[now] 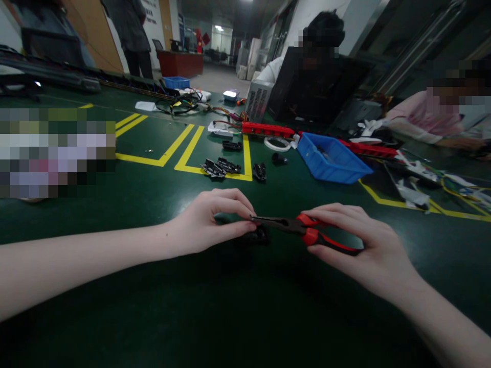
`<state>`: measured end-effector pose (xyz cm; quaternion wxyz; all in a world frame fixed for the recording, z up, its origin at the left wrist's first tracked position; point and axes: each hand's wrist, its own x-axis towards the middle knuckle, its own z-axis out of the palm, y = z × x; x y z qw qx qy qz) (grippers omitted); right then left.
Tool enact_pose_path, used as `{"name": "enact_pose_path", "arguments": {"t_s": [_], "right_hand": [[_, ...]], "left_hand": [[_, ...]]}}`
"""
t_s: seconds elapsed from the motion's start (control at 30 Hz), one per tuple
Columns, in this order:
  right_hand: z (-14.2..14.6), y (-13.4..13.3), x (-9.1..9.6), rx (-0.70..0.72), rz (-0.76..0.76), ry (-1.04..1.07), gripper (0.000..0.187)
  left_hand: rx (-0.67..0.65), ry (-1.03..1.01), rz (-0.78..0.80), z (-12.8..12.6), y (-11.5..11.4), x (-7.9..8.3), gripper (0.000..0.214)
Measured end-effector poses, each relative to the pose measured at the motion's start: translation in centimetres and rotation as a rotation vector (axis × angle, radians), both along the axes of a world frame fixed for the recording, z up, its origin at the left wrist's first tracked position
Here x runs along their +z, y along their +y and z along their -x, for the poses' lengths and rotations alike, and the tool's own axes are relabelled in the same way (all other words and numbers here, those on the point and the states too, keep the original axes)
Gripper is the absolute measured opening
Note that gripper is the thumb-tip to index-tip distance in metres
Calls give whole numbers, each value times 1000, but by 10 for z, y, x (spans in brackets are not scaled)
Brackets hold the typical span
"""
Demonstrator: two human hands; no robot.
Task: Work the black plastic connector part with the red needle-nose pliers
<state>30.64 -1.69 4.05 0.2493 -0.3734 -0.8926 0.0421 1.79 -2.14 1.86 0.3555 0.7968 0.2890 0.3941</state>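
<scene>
My right hand (356,240) is closed around the red and black handles of a pair of needle-nose pliers (286,224), whose jaws point left. At the tip of the jaws, the thumb and forefinger of my left hand (218,217) pinch together; whatever is between them is too small to make out. Just beneath the jaws and my left fingertips lies a small black plastic part (261,235), partly hidden by them. Farther off on the green table (161,312) rest several similar black parts (215,168).
A blue bin (333,161) stands at the right, near a roll of white tape (277,144) and a short black cylinder (279,158). Red strips (268,128) and cables run behind. People sit across the table beside a dark monitor (307,92).
</scene>
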Motion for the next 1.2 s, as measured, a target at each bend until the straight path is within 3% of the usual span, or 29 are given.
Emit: {"name": "enact_pose_path", "arguments": {"t_s": [0.17, 0.37, 0.77, 1.0, 1.2], "right_hand": [[5, -4, -3, -13, 28, 21, 33], [5, -6, -9, -55, 93, 48, 37], [11, -15, -7, -61, -79, -21, 39], [9, -14, 1, -32, -112, -61, 33], [-3, -4, -11, -19, -78, -58, 32]], "left_hand": [[-29, -30, 42, -1, 0, -2, 6], [-20, 81, 36, 0, 0, -2, 6], [28, 276, -67, -2, -3, 3, 9], [67, 256, -90, 1, -2, 2, 14], [64, 289, -131, 3, 1, -2, 9]]}}
